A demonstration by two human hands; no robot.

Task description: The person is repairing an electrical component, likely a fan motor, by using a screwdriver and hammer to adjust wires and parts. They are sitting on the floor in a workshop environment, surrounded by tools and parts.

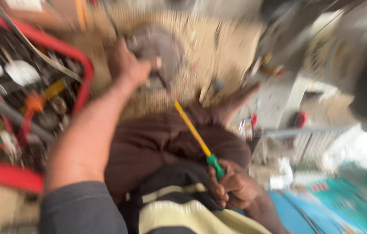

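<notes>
Nearest the camera, just below the brown-clad knee [166, 143], the right hand [234, 186] is curling its fingers tight around the green handle of a screwdriver [194, 134]. Its yellow shaft is slanting up and to the left across the knee, and its thin dark tip is reaching a round grey metal part [159, 52] lying on the sandy floor [218, 47] beyond the knee. The left hand [127, 65] is pressing on the left edge of that part, fingers bent over its rim; motion blur is hiding how firmly it is gripping. The left forearm is stretching from a grey sleeve [82, 210] past the left side of the knee. Left of the knee, a red-framed machine [32, 104] is showing tangled wires, white pieces and an orange fitting inside. Right of the knee, a bare foot [235, 102] is resting on the floor among small scattered bits, and a blue-green sheet [339, 208] is lying lower right. Everything is heavily blurred.
</notes>
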